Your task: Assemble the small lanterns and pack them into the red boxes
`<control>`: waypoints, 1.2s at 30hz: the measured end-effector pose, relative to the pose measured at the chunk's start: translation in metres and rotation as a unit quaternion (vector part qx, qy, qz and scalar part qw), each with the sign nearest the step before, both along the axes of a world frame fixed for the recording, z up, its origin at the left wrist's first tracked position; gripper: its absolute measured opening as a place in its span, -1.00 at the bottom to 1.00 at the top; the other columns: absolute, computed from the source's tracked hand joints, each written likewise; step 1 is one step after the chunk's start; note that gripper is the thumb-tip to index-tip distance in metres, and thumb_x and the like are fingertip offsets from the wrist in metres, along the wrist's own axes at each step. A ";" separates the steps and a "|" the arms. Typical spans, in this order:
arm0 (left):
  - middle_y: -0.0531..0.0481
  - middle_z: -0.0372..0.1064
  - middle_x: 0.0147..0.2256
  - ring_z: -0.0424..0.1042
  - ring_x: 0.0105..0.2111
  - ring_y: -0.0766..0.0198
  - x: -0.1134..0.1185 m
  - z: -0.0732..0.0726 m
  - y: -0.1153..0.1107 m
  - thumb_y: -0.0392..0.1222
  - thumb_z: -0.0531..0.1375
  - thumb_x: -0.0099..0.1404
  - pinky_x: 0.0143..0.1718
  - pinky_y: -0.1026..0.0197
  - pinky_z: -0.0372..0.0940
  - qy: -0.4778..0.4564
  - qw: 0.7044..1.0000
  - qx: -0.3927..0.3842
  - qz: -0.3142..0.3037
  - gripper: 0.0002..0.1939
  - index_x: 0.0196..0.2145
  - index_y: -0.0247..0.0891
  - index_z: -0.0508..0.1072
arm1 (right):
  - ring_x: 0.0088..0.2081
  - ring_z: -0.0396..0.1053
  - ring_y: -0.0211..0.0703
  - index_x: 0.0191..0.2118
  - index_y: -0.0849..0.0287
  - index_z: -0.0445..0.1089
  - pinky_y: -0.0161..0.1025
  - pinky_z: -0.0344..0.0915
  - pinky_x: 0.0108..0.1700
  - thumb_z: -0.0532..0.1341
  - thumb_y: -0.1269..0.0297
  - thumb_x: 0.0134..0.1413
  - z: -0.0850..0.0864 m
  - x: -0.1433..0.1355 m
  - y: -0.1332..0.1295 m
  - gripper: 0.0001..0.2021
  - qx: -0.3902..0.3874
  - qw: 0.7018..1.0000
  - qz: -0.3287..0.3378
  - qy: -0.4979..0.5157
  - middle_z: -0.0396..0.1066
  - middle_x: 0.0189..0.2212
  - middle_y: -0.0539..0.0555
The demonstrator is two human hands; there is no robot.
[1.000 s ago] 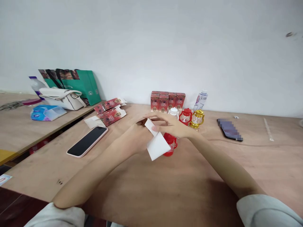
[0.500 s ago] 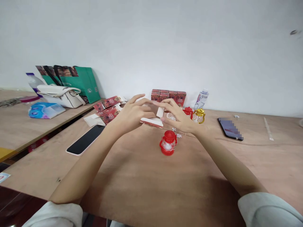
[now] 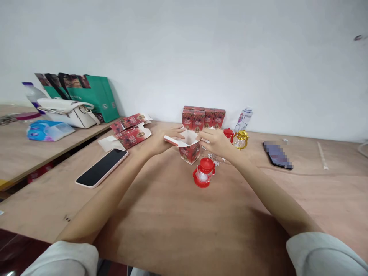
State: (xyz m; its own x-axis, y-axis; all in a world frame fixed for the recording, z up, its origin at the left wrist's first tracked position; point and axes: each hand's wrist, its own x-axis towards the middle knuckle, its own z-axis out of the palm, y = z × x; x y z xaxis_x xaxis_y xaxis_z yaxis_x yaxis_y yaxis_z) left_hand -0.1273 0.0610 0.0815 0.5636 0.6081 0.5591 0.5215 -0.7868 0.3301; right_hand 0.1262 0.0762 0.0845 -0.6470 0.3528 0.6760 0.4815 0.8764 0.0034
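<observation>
An open red printed box (image 3: 189,153) stands upright on the wooden table, its white inside and flaps showing at the top. My left hand (image 3: 163,140) grips the left side of its rim near a flap. On the right side of the rim, my right hand (image 3: 213,142) has its fingers closed on the box edge. Just in front of the box is a small red lantern (image 3: 203,172). Behind my right hand are another red lantern (image 3: 228,133) and a gold one (image 3: 240,140). Closed red boxes (image 3: 198,119) are lined up by the wall.
Flattened red cartons (image 3: 132,134) and a phone (image 3: 102,168) lie to the left. Further left are a white handbag (image 3: 67,112), a green bag (image 3: 102,97) and a tissue pack (image 3: 48,130). A dark phone (image 3: 277,155) and a bottle (image 3: 243,119) are on the right.
The box was tilted with its body hidden between my hands; now it stands upright with its open top facing up. Both hands have come lower and closed on its rim.
</observation>
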 end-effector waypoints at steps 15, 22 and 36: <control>-0.17 0.03 0.25 0.08 0.25 -0.05 0.082 -0.080 -0.015 0.03 0.40 -0.06 0.25 -0.06 0.11 -0.385 0.907 -0.168 0.040 0.01 0.24 -0.12 -0.03 | -0.34 0.46 -0.16 -0.25 0.17 0.55 -0.25 0.23 -0.27 0.11 0.41 0.14 0.035 0.013 -0.026 -0.76 -0.143 0.982 0.031 -0.122 0.58 -0.32 0.09; -0.19 0.12 0.22 0.23 0.18 0.03 0.085 -0.071 -0.017 0.10 0.36 -0.01 0.12 0.00 0.27 -0.459 0.856 -0.239 0.010 0.06 0.26 -0.06 -0.19 | -0.38 0.35 -0.22 -0.52 0.22 0.43 -0.25 0.16 -0.24 0.24 0.47 -0.03 0.028 0.002 -0.022 -0.89 -0.178 0.982 0.031 -0.053 0.49 -0.46 0.02; -0.16 0.27 0.17 0.31 0.14 0.01 0.070 -0.075 -0.002 0.07 0.29 0.06 0.08 0.01 0.31 -0.478 0.843 -0.230 0.087 -0.16 0.23 -0.14 0.06 | -0.06 0.37 -0.01 -0.03 0.16 0.37 -0.08 0.29 -0.06 0.21 0.21 0.14 0.041 0.011 -0.038 -0.71 -0.158 0.983 0.083 -0.034 0.45 -0.06 0.14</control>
